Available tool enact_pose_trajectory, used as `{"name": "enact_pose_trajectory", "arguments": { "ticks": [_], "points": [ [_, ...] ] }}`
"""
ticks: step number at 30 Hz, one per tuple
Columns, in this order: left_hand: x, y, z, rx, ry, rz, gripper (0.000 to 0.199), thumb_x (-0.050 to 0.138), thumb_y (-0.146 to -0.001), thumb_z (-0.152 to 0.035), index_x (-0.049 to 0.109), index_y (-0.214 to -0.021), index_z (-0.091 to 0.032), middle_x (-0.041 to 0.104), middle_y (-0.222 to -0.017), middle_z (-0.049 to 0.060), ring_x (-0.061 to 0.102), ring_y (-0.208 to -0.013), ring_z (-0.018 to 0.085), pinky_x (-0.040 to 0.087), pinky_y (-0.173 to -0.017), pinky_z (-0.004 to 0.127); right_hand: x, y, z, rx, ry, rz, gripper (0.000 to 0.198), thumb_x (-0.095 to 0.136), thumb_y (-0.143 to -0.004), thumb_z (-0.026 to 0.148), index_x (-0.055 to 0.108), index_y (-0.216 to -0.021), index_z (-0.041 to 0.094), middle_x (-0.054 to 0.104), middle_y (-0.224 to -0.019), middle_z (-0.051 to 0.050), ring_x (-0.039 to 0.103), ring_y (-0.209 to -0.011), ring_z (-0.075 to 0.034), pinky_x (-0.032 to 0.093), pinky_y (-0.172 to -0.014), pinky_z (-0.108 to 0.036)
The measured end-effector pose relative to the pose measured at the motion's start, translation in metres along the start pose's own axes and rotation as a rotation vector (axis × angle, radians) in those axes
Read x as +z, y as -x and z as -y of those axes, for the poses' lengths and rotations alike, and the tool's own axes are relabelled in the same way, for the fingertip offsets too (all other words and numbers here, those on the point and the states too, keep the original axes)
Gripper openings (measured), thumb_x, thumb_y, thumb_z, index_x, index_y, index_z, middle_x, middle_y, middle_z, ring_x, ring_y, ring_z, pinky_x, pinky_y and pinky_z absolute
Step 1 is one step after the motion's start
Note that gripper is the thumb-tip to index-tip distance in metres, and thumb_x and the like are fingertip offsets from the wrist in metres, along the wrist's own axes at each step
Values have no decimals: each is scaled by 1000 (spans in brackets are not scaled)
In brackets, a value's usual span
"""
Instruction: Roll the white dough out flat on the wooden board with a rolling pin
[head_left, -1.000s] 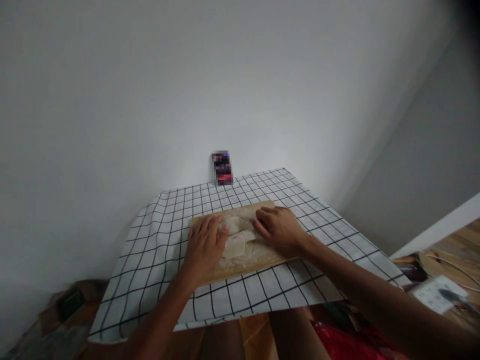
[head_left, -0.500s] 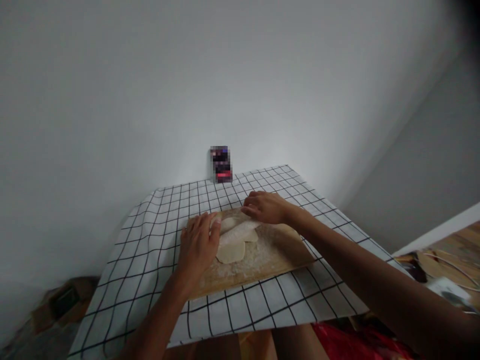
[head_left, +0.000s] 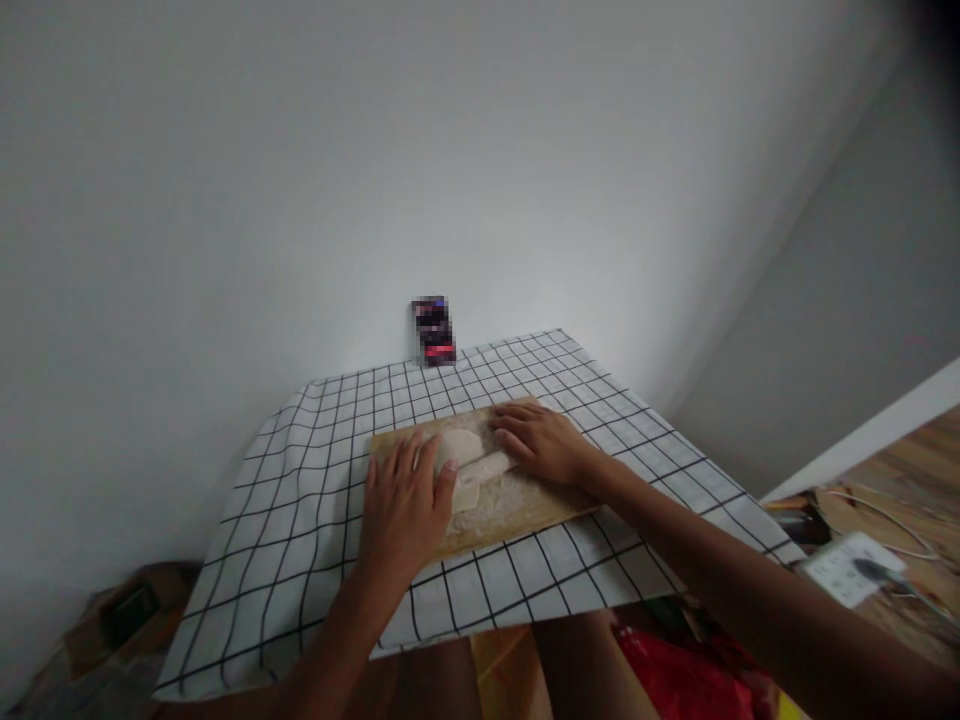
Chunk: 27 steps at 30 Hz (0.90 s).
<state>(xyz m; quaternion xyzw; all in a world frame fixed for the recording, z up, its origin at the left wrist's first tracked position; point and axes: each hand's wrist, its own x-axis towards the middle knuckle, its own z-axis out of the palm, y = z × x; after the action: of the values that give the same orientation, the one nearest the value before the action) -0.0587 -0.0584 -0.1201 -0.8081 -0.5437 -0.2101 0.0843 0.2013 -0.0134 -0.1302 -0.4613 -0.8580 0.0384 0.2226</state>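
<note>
A pale, flour-dusted rolling pin (head_left: 484, 468) lies slantwise across a thin, flattened piece of dough (head_left: 459, 444). Dough shows on both the far and the near side of the pin. Over the pin's left end rests my left hand (head_left: 409, 500), its fingers stretched out and apart, the thumb beside the dough. My right hand (head_left: 546, 442) lies flat over the other end, fingers extended towards the far edge. Both palms hide the pin's ends. Underneath is a floury wooden board (head_left: 540, 508).
A white cloth with black grid lines (head_left: 315, 520) covers the table. A blurred-out phone (head_left: 433, 332) leans against the wall behind. At lower right are a white power strip (head_left: 851, 568) with a cable and a red bag (head_left: 682, 675); a cardboard box (head_left: 124, 610) stands lower left.
Both hands and the rolling pin have come nearer to me over the dough. More dough shows beyond the pin and less on the near side. The view has shifted slightly.
</note>
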Motion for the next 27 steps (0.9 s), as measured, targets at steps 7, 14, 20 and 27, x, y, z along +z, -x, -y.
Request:
{"name": "enact_pose_trajectory", "arguments": {
  "ticks": [7,14,20,27],
  "points": [
    [7,-7,10,-33,35,39,44,41,-111,-38,61,-144,-16,65,-150,15,56,-143,33,42,-122,55,-15,-13,14,130,128,87,45,36,-112,41,75,-127,23,71,-143,-11,65,-131,-32,31,-123,-63],
    [6,-20,18,-166,104,73,40,38,-110,-34,65,-136,-20,70,-145,10,59,-139,32,46,-116,54,-30,-55,11,183,167,267,46,37,-111,45,77,-120,24,77,-128,-12,72,-118,-32,48,-106,-51],
    [2,-20,10,-151,96,67,37,44,-108,-33,63,-137,-20,71,-142,11,63,-134,32,47,-114,52,-12,-50,-3,186,86,215,45,35,-112,41,70,-134,26,74,-138,-8,69,-124,-27,51,-103,-39],
    [4,-9,2,-41,8,-14,42,44,-109,-36,62,-141,-16,68,-146,16,61,-136,36,44,-117,59,0,-11,-1,98,76,33,48,33,-113,36,69,-139,18,67,-148,-13,62,-136,-29,42,-119,-49]
  ]
}}
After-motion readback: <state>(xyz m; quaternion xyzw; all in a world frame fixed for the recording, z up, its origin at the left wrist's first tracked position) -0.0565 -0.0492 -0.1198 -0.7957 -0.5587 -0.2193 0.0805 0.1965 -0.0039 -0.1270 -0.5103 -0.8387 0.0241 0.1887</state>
